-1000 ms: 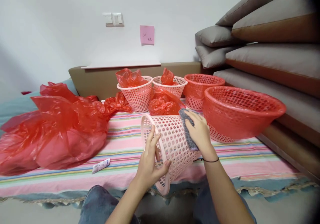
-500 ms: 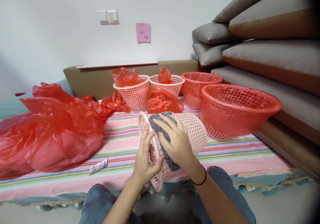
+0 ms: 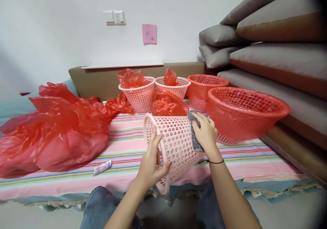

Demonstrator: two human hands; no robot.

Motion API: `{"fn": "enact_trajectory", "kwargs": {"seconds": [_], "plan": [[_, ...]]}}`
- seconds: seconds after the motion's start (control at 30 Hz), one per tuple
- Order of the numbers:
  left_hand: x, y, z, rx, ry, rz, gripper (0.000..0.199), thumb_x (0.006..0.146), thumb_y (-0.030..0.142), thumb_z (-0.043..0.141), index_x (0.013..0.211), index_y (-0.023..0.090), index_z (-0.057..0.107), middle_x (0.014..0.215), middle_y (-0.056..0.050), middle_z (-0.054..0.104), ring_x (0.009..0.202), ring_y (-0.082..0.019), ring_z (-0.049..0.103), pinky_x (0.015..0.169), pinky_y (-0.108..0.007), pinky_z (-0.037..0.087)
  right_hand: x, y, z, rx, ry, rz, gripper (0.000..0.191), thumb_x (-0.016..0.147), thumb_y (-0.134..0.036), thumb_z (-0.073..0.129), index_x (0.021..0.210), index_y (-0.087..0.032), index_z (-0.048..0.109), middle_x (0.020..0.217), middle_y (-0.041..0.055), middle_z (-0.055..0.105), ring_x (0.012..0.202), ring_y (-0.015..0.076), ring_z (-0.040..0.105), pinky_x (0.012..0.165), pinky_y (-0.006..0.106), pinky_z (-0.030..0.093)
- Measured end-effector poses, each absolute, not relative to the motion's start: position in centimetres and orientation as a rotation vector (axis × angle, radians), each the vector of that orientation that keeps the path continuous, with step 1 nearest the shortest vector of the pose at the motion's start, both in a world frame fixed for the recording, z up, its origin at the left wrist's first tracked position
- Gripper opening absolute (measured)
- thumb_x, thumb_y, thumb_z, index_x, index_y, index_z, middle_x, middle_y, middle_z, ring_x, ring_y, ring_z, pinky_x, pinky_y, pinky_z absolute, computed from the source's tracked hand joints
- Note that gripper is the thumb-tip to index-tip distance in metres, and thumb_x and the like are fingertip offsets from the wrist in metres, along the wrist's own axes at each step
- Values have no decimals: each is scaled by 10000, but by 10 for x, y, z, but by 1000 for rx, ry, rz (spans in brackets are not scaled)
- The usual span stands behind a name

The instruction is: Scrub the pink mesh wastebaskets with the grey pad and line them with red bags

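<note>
A pale pink perforated plastic basket (image 3: 176,144) lies on its side in front of me, its mouth turned to the left. My left hand (image 3: 152,159) grips its rim, with the thumb outside and the fingers at the opening. Over the basket's base end, my right hand (image 3: 205,132) presses a dark grey cloth (image 3: 194,133) against the wall, and the fingers are laid over the cloth. Part of the cloth and the far base of the basket are hidden behind that hand.
Two pink baskets (image 3: 140,98) holding red plastic bags stand behind. Red-wrapped baskets (image 3: 245,120) are at the right, beside stacked cushions (image 3: 278,57). A large red plastic bag (image 3: 68,137) fills the left. A small white packet (image 3: 102,167) lies on the striped cloth (image 3: 122,174).
My right hand has slid the grey cloth rightward along the basket, from near the rim to the base end. The left hand keeps its hold on the rim.
</note>
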State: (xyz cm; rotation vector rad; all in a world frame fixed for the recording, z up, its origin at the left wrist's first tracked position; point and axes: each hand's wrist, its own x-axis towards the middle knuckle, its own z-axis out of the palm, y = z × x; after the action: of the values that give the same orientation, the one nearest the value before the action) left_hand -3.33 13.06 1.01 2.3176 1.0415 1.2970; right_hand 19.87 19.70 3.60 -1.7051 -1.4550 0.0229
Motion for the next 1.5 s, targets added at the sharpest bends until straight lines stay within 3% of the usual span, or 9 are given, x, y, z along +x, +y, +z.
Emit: {"fn": "enact_trajectory", "kwargs": {"seconds": [0.07,0.33,0.5,0.6,0.73,0.9,1.07,1.27,1.5], "plan": [[-33,132,11,2323,1029,1280,758,925,475,533,1551,308,140,1664,-209,34,1094,-278,617,671,-317,523,183,187,44,-1616,-1539,31,409,926,-307,444,1279,-283,649,1410,25,590,1276,323,463,1058,594,379],[-40,140,14,2336,1086,1320,774,907,502,544,1551,273,182,1656,-205,110,1126,-299,617,740,-365,548,110,150,72,-1253,-1851,95,431,936,-263,450,1336,-340,593,1475,-67,520,1366,291,384,1135,529,344],[-39,132,13,2322,1058,1317,746,907,476,557,1542,303,205,1648,-234,122,609,-95,569,591,-307,528,159,185,51,-1425,-1669,63,419,931,-289,444,1310,-295,623,1405,6,594,1305,281,466,1116,534,360],[-36,126,12,2334,1022,1309,728,910,449,559,1533,312,210,1642,-251,123,510,-54,485,557,-299,515,196,203,36,-1601,-1504,42,423,917,-306,435,1283,-281,644,1386,32,609,1275,286,494,1094,557,362],[-35,124,10,2347,991,1299,726,916,451,544,1535,304,195,1653,-235,76,860,-194,668,667,-337,550,211,205,30,-1712,-1409,39,426,913,-321,431,1275,-277,652,1401,43,596,1282,312,483,1069,598,362],[-37,130,9,2352,1002,1294,751,908,476,556,1539,294,192,1662,-197,81,1375,-364,437,839,-405,542,159,174,52,-1419,-1711,31,424,926,-290,434,1301,-302,630,1418,-6,582,1311,306,449,1104,560,360],[-40,134,8,2365,1058,1327,750,902,478,544,1540,265,213,1649,-217,129,1280,-357,530,832,-440,547,119,152,68,-1263,-1866,67,448,927,-261,447,1345,-341,587,1474,-59,521,1358,306,387,1126,558,345],[-38,130,8,2405,1074,1333,730,903,521,517,1529,262,244,1649,-210,146,1231,-336,567,795,-411,557,173,187,46,-1486,-1624,40,425,931,-276,429,1305,-280,629,1406,20,592,1292,292,471,1108,565,358],[-30,131,2,2401,1013,1345,707,946,508,465,1539,285,151,1661,-203,49,1465,-402,290,922,-468,505,179,185,48,-1645,-1585,36,429,926,-289,438,1308,-298,632,1430,1,572,1283,361,445,1038,640,387]]}}
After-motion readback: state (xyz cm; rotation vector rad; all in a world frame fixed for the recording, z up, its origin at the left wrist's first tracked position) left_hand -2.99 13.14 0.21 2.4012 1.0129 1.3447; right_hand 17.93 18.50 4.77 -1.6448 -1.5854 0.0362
